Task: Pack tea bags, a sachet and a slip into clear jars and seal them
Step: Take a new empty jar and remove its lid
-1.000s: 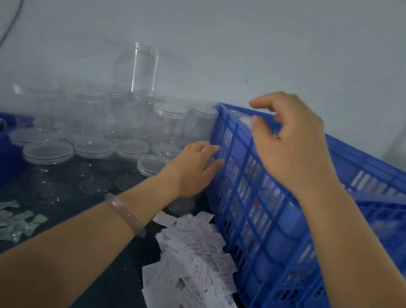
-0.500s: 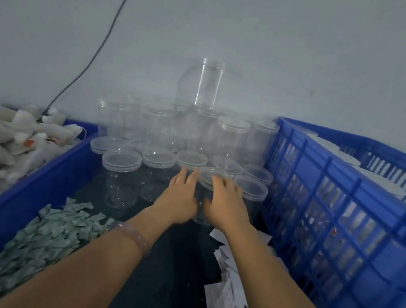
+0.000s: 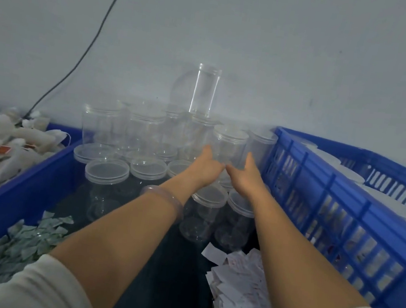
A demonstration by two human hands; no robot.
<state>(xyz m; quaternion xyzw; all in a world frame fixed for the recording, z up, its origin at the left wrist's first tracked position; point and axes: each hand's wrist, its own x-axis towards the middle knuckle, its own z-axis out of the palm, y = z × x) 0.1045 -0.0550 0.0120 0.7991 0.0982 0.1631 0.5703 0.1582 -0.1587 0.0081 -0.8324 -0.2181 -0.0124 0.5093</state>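
Reaching for an empty jar

Left hand (image 3: 204, 165) and right hand (image 3: 245, 171) cup a capped jar (image 3: 228, 145) in the stack left of the blue crate (image 3: 346, 200), apparently to lift it out for filling; fingers hidden, so grip unclear.

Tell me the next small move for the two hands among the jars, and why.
Probably close both hands on the lidded jar in the back row and lift it toward the body. The left hand and right hand flank its lower wall, fingers open, no grip visible yet. It looks empty, so packing starts from it.
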